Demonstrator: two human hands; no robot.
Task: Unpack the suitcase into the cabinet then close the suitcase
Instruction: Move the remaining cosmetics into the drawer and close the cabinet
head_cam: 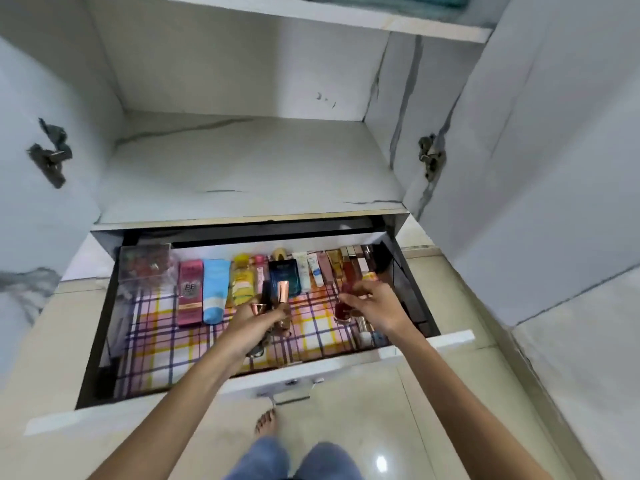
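Left hand (258,323) is clutching several bottles (282,303) | right hand (372,306) is pinching a red bottle (343,308) over the drawer (346,363) | overloaded fingers are risking a drop.

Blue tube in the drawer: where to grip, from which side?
Its near end, from above and in front. The blue tube lies lengthwise, with the pink box tight on one flank and the yellow pouch against the far part of the other. Only the near end looks free, so probably pinch there.
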